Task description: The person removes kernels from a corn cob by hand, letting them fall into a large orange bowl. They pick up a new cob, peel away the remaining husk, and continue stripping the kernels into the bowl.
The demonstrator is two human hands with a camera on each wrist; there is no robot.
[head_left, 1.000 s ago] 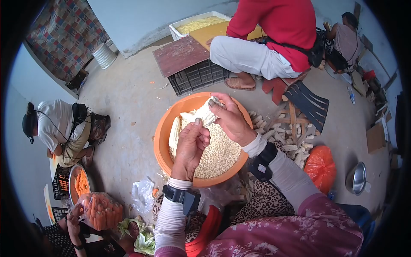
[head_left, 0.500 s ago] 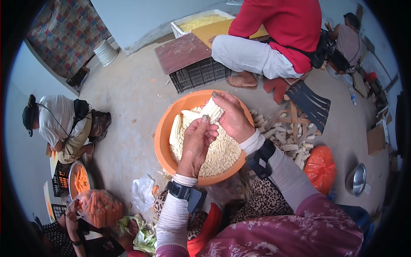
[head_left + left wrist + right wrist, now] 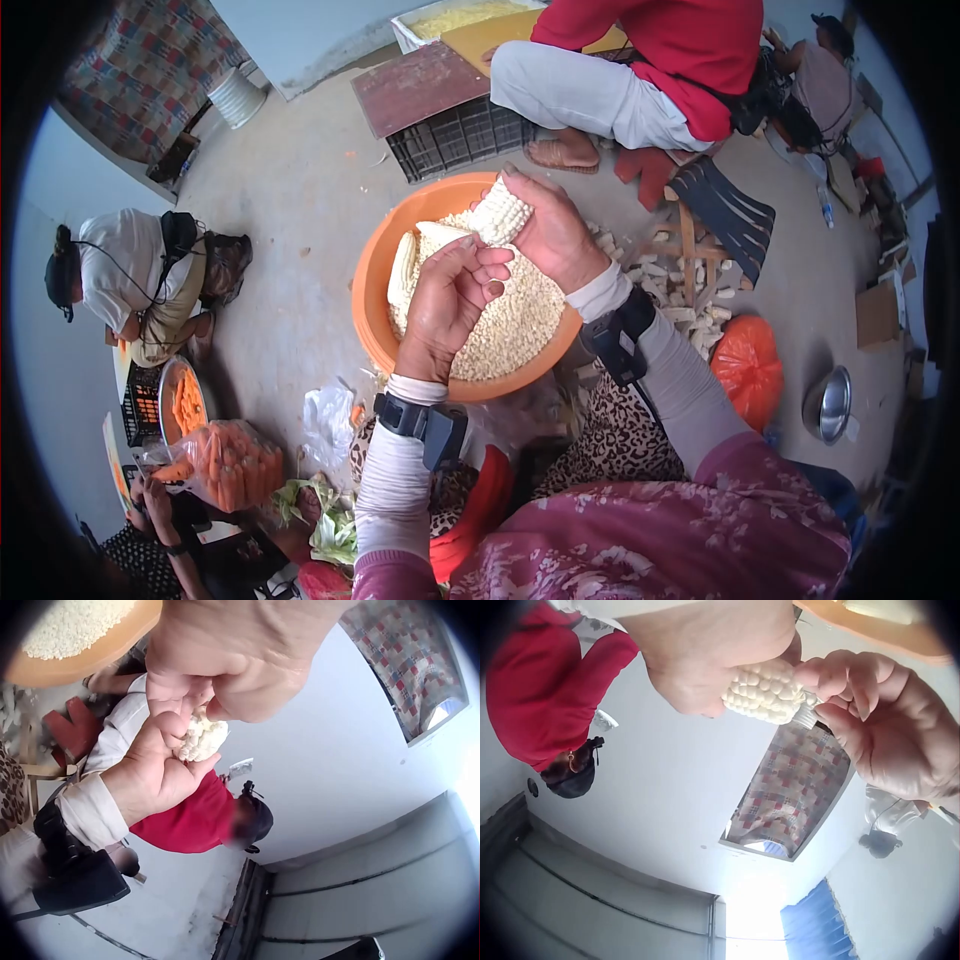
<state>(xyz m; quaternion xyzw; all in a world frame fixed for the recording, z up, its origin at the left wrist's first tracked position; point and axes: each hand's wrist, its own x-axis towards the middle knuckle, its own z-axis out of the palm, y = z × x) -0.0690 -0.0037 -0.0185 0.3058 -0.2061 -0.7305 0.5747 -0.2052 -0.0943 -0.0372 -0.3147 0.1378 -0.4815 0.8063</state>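
My right hand [image 3: 562,238] grips a short ear of white corn [image 3: 500,212] above an orange tub [image 3: 372,315]. At the ear's lower end, the curled fingers and thumb of my left hand [image 3: 445,300] pinch its tip. In the right wrist view, rows of plump kernels cover the ear [image 3: 761,694], and a bare, pale patch shows beside the left thumb. Loose kernels [image 3: 510,340] fill much of the tub. Two more ears lie on them, one along the left wall [image 3: 402,270] and another [image 3: 438,233] behind my left hand.
Stripped cobs [image 3: 690,300] lie on the floor right of the tub, near an orange bag [image 3: 748,370] and a metal bowl [image 3: 828,405]. A person in red [image 3: 690,70] sits beyond a black crate [image 3: 455,145]. Bagged carrots [image 3: 235,465] are at lower left.
The head view has tilted, so the tub appears higher. The ear has turned more upright in my right hand, while my left fingers have moved to its lower end.
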